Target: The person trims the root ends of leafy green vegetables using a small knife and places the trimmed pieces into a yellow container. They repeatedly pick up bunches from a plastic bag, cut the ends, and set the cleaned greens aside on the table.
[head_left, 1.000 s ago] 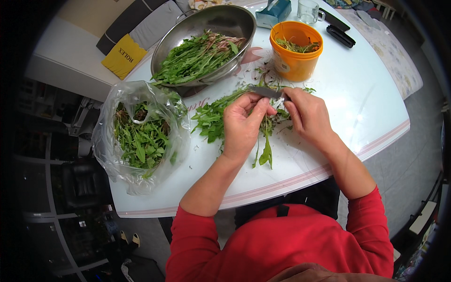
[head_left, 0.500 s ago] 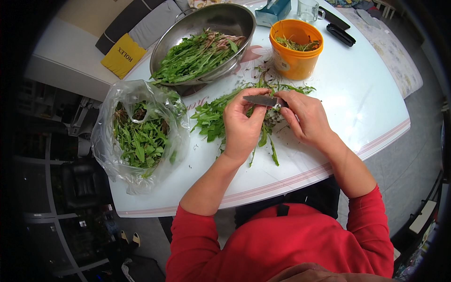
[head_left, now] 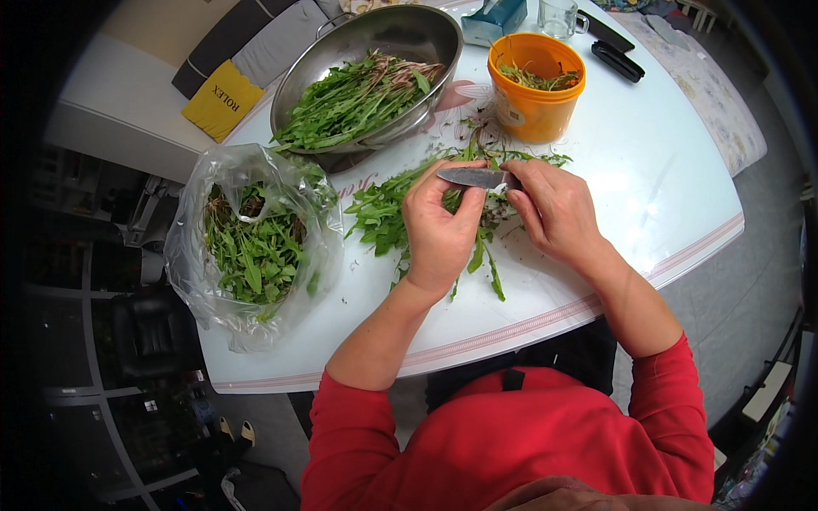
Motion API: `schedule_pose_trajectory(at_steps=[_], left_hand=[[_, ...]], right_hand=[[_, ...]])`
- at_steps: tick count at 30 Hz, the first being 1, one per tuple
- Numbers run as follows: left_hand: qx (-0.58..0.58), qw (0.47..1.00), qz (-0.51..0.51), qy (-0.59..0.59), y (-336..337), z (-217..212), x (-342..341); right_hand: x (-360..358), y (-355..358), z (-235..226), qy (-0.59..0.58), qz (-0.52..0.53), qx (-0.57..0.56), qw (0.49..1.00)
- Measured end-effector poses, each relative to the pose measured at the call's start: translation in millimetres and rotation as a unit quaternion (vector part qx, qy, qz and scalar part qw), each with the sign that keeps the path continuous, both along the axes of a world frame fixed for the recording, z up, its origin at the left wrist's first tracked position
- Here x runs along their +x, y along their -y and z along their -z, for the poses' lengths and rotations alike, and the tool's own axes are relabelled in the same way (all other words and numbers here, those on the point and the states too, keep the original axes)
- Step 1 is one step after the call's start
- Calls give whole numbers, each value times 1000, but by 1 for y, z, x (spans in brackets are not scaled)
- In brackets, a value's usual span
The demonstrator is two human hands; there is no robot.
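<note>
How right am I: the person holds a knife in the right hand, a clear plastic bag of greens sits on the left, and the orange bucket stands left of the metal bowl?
One slip: the head view shows the orange bucket standing right of the metal bowl. The knife is in the right hand, and the clear plastic bag sits on the left.

Red top (head_left: 545,434), elbow-length sleeves (head_left: 669,404)

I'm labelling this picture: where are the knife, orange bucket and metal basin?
Knife (head_left: 474,177), head view, middle of the blade.
Orange bucket (head_left: 540,117), head view, outer wall.
Metal basin (head_left: 411,36), head view, inner wall.
</note>
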State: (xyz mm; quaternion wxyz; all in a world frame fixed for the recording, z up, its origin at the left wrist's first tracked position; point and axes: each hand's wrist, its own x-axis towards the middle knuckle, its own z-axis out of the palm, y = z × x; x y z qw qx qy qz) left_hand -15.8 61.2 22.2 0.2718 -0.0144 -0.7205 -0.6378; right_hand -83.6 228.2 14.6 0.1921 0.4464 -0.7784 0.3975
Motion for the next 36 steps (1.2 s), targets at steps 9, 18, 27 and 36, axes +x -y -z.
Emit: schedule_pose_trajectory(at_steps=[9, 18, 27, 36], left_hand=[[3, 1000, -14, 8, -1, -1, 0], [-52, 999, -11, 12, 0, -5, -1], [-222, 973, -47, -32, -7, -2, 0], [-286, 954, -54, -72, -8, -1, -2]], right_hand=[[-3, 0, 2, 12, 8, -5, 1000], [-15, -3, 11, 248, -12, -105, 963], [-11, 0, 7, 459, -141, -176, 859], [-16, -5, 14, 464, -111, -184, 859]])
